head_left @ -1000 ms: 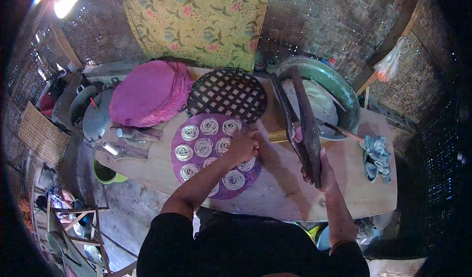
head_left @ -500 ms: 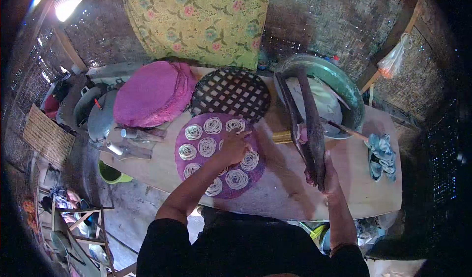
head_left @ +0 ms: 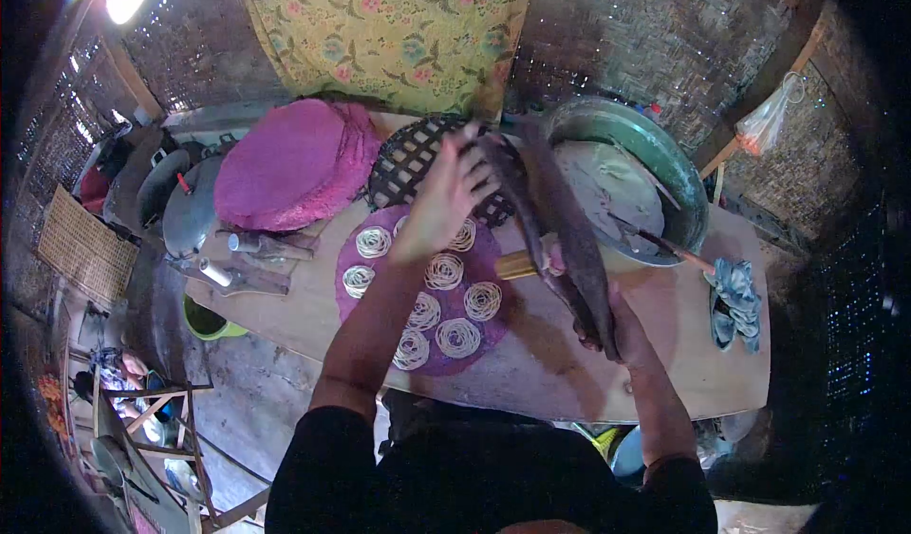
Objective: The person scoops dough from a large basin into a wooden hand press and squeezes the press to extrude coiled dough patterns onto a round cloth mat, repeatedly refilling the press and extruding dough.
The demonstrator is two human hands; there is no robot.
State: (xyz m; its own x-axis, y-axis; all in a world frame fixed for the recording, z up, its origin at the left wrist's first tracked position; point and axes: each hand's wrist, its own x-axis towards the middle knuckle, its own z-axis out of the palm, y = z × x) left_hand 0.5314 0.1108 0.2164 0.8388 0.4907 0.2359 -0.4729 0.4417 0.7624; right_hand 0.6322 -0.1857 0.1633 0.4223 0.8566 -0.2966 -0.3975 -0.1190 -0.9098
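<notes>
My right hand is wrapped round the near ends of a dark, two-armed wooden press, held tilted above the table. A brass-coloured cylinder sticks out to the left of its arms. My left hand is raised with fingers spread, close to the press's far end and over a black lattice tray; whether it touches the press is unclear. Below lies a round purple-pink mat bearing several pale nests of thin strands. My left forearm hides part of it.
A stack of pink round mats sits at the back left. Behind the press is a large green basin of pale dough with sticks. A crumpled blue cloth rests on the right; bottles lie on the left.
My left hand has lifted off the mat and moved up to the press's far end. The press has swung left, bringing its far ends closer to the lattice tray.
</notes>
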